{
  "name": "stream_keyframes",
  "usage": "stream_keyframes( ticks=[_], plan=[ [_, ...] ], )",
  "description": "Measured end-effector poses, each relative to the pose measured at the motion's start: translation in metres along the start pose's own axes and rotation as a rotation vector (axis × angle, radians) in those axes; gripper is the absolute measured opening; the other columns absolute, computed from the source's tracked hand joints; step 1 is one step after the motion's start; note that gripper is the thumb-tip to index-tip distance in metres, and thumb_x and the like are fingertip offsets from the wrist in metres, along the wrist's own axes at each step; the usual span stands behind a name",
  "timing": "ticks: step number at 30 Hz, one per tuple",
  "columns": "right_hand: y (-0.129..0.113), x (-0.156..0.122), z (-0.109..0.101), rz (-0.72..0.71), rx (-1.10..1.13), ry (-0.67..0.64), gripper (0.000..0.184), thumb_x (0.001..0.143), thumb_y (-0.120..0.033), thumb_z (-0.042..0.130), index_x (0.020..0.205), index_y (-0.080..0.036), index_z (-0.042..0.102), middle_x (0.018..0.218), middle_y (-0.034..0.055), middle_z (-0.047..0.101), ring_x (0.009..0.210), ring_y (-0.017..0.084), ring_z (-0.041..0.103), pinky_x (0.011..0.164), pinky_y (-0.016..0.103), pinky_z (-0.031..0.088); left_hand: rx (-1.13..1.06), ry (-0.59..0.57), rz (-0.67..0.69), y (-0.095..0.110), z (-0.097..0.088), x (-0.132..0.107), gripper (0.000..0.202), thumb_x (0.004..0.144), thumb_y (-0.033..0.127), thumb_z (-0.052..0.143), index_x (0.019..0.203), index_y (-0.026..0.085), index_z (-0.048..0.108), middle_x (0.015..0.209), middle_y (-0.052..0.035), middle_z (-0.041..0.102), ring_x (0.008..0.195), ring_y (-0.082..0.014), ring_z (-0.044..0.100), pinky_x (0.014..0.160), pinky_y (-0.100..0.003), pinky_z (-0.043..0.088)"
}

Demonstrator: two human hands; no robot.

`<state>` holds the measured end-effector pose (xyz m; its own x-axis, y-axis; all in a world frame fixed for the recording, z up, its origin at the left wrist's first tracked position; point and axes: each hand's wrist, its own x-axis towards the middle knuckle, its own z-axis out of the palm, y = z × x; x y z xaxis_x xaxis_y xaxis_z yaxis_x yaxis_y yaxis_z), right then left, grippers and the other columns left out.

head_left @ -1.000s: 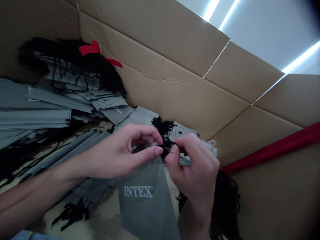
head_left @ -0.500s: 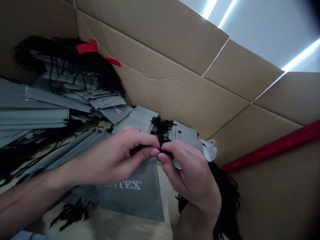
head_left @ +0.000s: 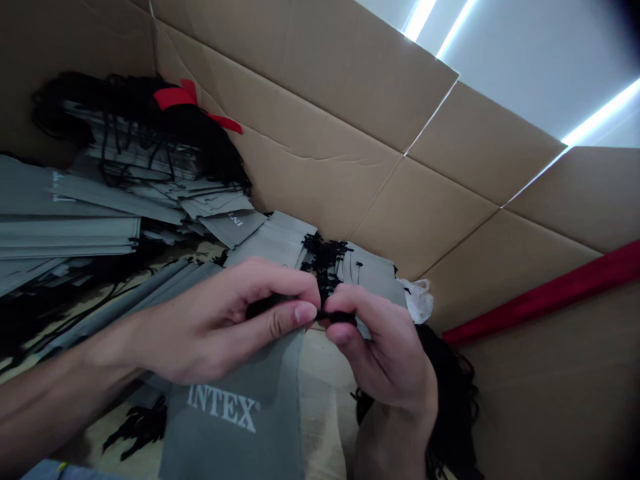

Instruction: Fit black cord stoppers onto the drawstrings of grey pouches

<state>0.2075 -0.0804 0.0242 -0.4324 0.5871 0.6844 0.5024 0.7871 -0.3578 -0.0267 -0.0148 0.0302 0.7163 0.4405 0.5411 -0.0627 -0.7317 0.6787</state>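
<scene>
My left hand (head_left: 225,320) pinches the top edge of a grey fabric bag (head_left: 240,420) printed INTEX, which hangs below my fingers. Just to its right, my right hand (head_left: 385,353) is closed in a pinch on the bag's black drawstring (head_left: 337,316). The two hands almost touch at the fingertips. Behind them lies a pile of the same grey bags with black cords (head_left: 325,257).
Brown cardboard walls (head_left: 350,133) enclose the space. Stacks of grey bags (head_left: 70,227) lie at the left, one bundle tied with a red band (head_left: 175,97). A tangle of black cords (head_left: 450,400) sits at the lower right, beside a red strip (head_left: 550,293).
The INTEX bag has swung from under my right hand to hang lower left under my left hand. Both hands stayed together, pinching near the cord.
</scene>
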Motion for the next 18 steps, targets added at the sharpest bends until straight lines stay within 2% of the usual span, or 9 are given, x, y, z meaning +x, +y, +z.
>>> stream_keyframes(
  ticks=[2,6,8,12,16,18],
  plan=[
    [-0.003,-0.001,-0.003,0.011,-0.052,-0.025,0.021,0.118,-0.040,0.060,0.113,-0.021,0.068,0.089,0.0009,0.075,0.072,0.012,0.067,0.062,0.024,0.053,0.038,0.047,-0.015,0.000,-0.002,0.001,0.037,0.112,0.030,0.054,0.078,0.020,0.064,0.065,0.0042,0.047,0.058,-0.0103,0.043,0.053,-0.022,0.038],
    [-0.011,-0.003,-0.003,0.033,-0.198,-0.042,0.012,0.114,-0.017,0.055,0.115,-0.021,0.066,0.092,0.0018,0.076,0.078,0.015,0.071,0.070,0.027,0.058,0.104,0.109,-0.007,0.000,-0.001,0.002,0.041,0.112,0.031,0.052,0.074,0.019,0.061,0.067,0.0025,0.058,0.060,-0.0105,0.048,0.056,-0.024,0.040],
    [-0.015,-0.004,-0.001,0.029,-0.241,-0.031,0.009,0.110,-0.017,0.059,0.116,-0.020,0.065,0.092,0.0017,0.075,0.080,0.015,0.070,0.073,0.029,0.058,0.140,0.114,-0.001,0.000,0.001,0.003,0.040,0.112,0.029,0.052,0.075,0.019,0.059,0.065,0.0036,0.053,0.058,-0.0094,0.045,0.054,-0.025,0.036],
    [-0.016,-0.005,0.002,0.036,-0.278,-0.017,0.007,0.108,-0.024,0.064,0.112,-0.019,0.065,0.089,0.0003,0.072,0.076,0.014,0.068,0.070,0.030,0.055,0.203,0.133,0.025,0.000,0.004,0.002,0.034,0.111,0.022,0.053,0.077,0.019,0.055,0.063,0.0057,0.044,0.058,-0.0085,0.040,0.055,-0.025,0.034],
    [-0.016,-0.003,0.002,0.046,-0.330,0.021,0.008,0.109,-0.018,0.059,0.105,-0.020,0.066,0.087,-0.0002,0.073,0.076,0.014,0.068,0.067,0.031,0.050,0.270,0.157,0.061,-0.003,0.008,-0.001,0.032,0.109,0.018,0.053,0.077,0.020,0.052,0.063,0.0060,0.046,0.058,-0.0089,0.042,0.056,-0.026,0.033],
    [-0.016,-0.002,0.002,0.054,-0.355,0.027,0.015,0.108,-0.015,0.058,0.097,-0.020,0.066,0.082,-0.0001,0.070,0.072,0.014,0.064,0.064,0.033,0.045,0.309,0.176,0.096,-0.005,0.011,-0.002,0.024,0.108,0.016,0.056,0.084,0.020,0.058,0.068,0.0055,0.052,0.061,-0.0092,0.048,0.058,-0.026,0.036]
  ],
)
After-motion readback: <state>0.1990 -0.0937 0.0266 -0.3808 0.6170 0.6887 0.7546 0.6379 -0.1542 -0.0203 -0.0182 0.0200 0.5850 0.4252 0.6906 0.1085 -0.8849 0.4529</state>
